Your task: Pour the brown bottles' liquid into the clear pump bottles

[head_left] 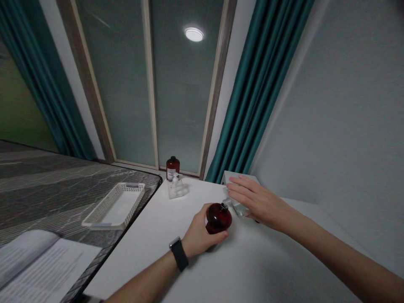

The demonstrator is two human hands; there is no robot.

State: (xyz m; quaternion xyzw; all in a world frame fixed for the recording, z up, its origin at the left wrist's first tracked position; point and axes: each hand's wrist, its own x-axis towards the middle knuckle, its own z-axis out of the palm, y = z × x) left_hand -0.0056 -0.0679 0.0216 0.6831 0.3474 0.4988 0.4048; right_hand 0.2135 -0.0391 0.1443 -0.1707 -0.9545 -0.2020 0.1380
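Note:
My left hand is wrapped round a dark amber bottle, which tilts with its narrow black neck toward the right. Close by the neck is a clear container, partly under my right hand. The fingers of that hand stretch over the container and its thumb is mostly hidden. Whether the bottle's neck and the container touch, I cannot tell. Farther back on the white table stands a second amber bottle with a label. In front of it is a clear item with a white pump head.
A white box sits behind my right hand, near the wall. On the dark bed or cover at the left lie a white perforated basket and an open book. Teal curtains hang beside glass sliding doors.

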